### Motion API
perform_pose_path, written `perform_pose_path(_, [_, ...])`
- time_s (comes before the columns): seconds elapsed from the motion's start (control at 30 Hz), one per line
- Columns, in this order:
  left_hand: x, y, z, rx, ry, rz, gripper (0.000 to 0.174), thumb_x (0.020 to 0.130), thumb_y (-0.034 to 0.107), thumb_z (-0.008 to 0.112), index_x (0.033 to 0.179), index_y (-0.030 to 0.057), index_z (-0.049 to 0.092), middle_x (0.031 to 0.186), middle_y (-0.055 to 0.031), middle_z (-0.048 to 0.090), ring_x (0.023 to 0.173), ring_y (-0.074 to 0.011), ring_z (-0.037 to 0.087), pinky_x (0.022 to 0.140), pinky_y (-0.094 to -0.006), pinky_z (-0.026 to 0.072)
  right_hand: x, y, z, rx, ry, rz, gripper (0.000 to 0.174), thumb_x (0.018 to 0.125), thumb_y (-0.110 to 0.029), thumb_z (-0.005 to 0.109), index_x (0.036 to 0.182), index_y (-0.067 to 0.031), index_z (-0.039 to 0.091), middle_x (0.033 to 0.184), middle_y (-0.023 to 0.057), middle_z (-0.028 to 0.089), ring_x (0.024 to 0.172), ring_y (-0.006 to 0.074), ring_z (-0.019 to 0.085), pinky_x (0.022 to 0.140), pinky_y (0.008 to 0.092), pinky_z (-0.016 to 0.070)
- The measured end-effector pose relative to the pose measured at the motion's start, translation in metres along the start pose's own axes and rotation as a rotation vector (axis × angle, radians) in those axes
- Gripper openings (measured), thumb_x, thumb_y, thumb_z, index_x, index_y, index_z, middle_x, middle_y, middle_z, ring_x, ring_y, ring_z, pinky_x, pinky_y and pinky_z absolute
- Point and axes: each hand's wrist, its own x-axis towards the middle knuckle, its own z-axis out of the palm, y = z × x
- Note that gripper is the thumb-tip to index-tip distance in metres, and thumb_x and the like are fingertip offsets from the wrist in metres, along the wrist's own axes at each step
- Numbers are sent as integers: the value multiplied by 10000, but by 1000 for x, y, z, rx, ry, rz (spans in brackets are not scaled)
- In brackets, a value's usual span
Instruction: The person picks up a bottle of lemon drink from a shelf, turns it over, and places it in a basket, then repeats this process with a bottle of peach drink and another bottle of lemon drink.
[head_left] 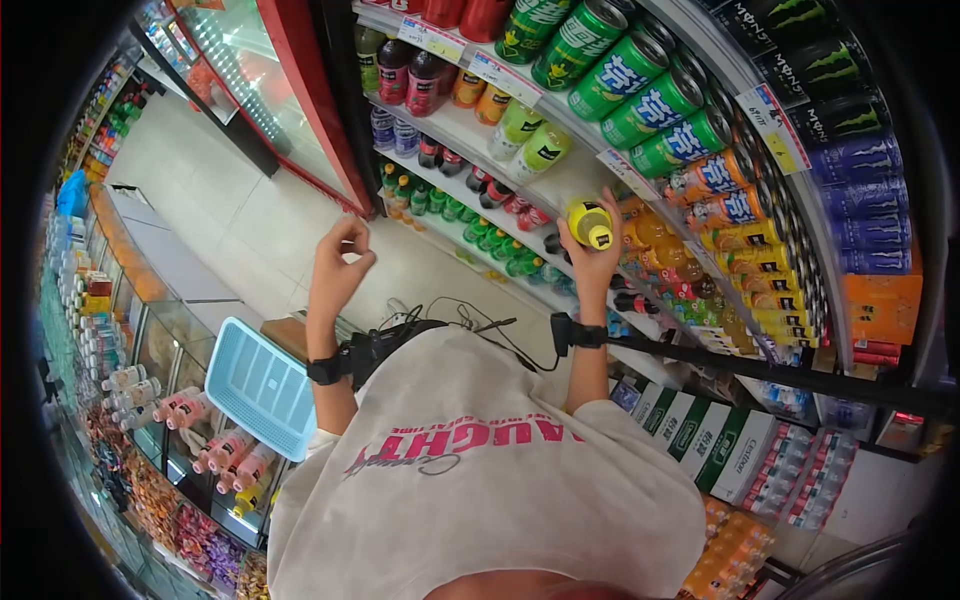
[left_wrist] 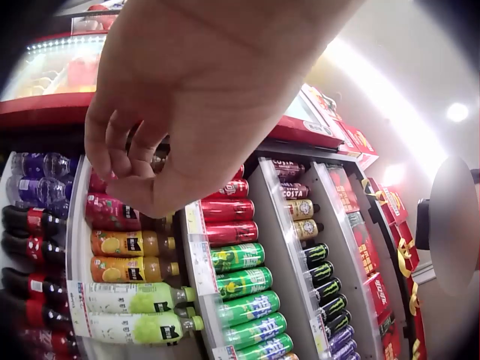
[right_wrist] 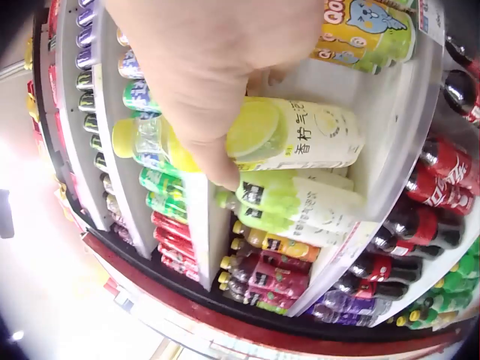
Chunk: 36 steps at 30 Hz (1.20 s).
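Note:
My right hand (head_left: pixel 597 240) grips a yellow-capped lemon drink bottle (right_wrist: pixel 292 135) at the shelf edge. In the right wrist view the thumb and fingers wrap round its upper part, and its base points into the shelf. Right beside it stand green-and-white grape drink bottles (right_wrist: pixel 289 199). Away from the shelf, my left hand (head_left: pixel 341 262) hangs in the air with fingers loosely curled and nothing in them. The left wrist view shows that hand (left_wrist: pixel 187 97) in front of the drinks shelves.
Green cans (head_left: pixel 635 85) fill the shelf above, and cola bottles (head_left: pixel 490 188) the one below. A blue plastic basket (head_left: pixel 258 385) sits at the left by a glass counter (head_left: pixel 165 345). Cartons (head_left: pixel 690 430) are stacked at the lower right. Black cables (head_left: pixel 470 318) trail ahead of the body.

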Motion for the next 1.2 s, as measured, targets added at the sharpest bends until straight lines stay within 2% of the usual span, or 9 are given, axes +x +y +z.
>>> perform_pose_path(0.27, [4, 72, 66, -41, -227, 233, 603, 874, 190, 827, 1395, 20, 576, 1283, -91, 664, 1162, -181, 636, 1068, -363, 482, -25, -70, 35, 593, -170, 481, 477, 870, -97, 810, 1270, -37, 557, 1048, 61, 718, 938, 177, 707, 845, 335, 571])
perform_pose_path(0.37, [8, 85, 90, -94, -172, 262, 609, 880, 229, 827, 1393, 5, 587, 1288, -97, 681, 1161, -178, 650, 1037, -353, 502, -24, -100, 57, 418, -426, 299, 572, 849, -165, 843, 1295, -1, 525, 1045, 150, 727, 908, 262, 741, 827, 365, 579])
perform_pose_path(0.5, [11, 88, 105, -270, -82, -44, 440, 918, 221, 805, 1248, -23, 647, 1140, -88, 742, 1035, -152, 692, 947, -324, 541, -26, -118, 78, 169, -532, 33, 716, 814, -224, 874, 1338, 33, 460, 1071, 261, 717, 972, 416, 733, 842, 435, 581])
perform_pose_path(0.73, [22, 78, 73, -821, 222, -116, 205, 965, 141, 726, 1083, -6, 644, 990, -93, 723, 937, -174, 705, 859, -326, 561, -14, -139, 67, -55, -865, 293, 875, 757, -333, 907, 1394, 34, 435, 1121, 310, 706, 1047, 458, 704, 872, 481, 573])
perform_pose_path(0.87, [33, 80, 38, -934, 262, -138, 205, 983, 176, 684, 1066, -4, 631, 1025, -134, 712, 1004, -228, 714, 920, -364, 576, -19, -133, 78, 319, -912, 365, 647, 772, -297, 896, 1247, 31, 602, 1082, 177, 732, 989, 282, 731, 878, 411, 574])
perform_pose_path(0.97, [32, 89, 32, -871, 244, -117, 201, 970, 171, 676, 1056, -2, 622, 976, -130, 701, 959, -237, 706, 947, -398, 572, -20, -123, 92, 555, -911, 235, 584, 776, -285, 882, 1198, 33, 633, 1024, 124, 725, 832, 206, 714, 722, 342, 587])
perform_pose_path(1.07, [34, 82, 29, -1047, 98, 19, 223, 939, 183, 686, 1054, 4, 621, 955, -127, 695, 908, -237, 702, 968, -401, 571, -6, -123, 81, 851, -1309, 715, 613, 789, -316, 855, 1230, 34, 612, 980, 139, 718, 676, 199, 685, 523, 292, 525])
perform_pose_path(1.17, [32, 86, 36, -1412, -168, 159, 251, 929, 215, 686, 1049, 7, 613, 954, -137, 675, 877, -258, 697, 995, -436, 572, -24, -107, 96, 1665, -1564, 1018, 650, 811, -359, 812, 1269, 37, 576, 938, 160, 707, 573, 193, 643, 408, 263, 434])
perform_pose_path(1.2, [32, 84, 33, -1377, -194, 171, 257, 940, 245, 666, 1060, 29, 599, 960, -129, 650, 878, -267, 688, 979, -453, 570, -26, -103, 100, 1666, -1592, 998, 662, 822, -372, 818, 1286, 26, 565, 930, 163, 705, 573, 198, 644, 410, 264, 440])
